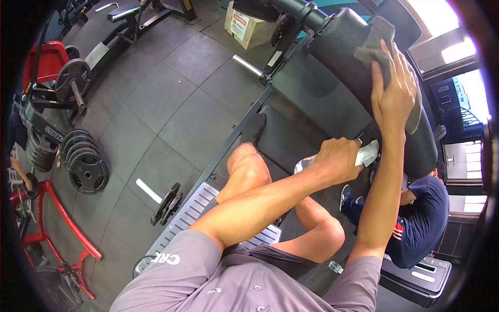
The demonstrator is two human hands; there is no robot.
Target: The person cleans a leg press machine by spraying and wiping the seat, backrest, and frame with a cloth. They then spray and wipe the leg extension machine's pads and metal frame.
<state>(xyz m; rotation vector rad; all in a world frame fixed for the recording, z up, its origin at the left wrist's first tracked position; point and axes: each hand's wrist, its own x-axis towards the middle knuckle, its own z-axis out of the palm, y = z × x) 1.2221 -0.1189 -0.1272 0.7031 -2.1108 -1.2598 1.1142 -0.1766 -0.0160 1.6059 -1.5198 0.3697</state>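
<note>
My right hand (396, 91) presses a grey cloth (382, 39) against a long black padded roll (343, 36) of a gym machine. Its fingers are stretched over the cloth, which hangs out past both sides of the hand. Below and to the left, my left hand (338, 160) is closed in a fist around a white object (367, 153). Only one end sticks out beside the right forearm; its kind is hidden by the fingers. Beneath both hands lie the machine's black backrest (312, 86) and seat pad (280, 138).
A person in a dark blue shirt (423, 218) sits bent over at the right. Weight plates (86, 161), a red-framed machine (67, 223) and a plate-loaded bar (75, 83) stand at the left. A ridged metal footplate (179, 223) lies by my legs. A cardboard box (247, 28) is at the back.
</note>
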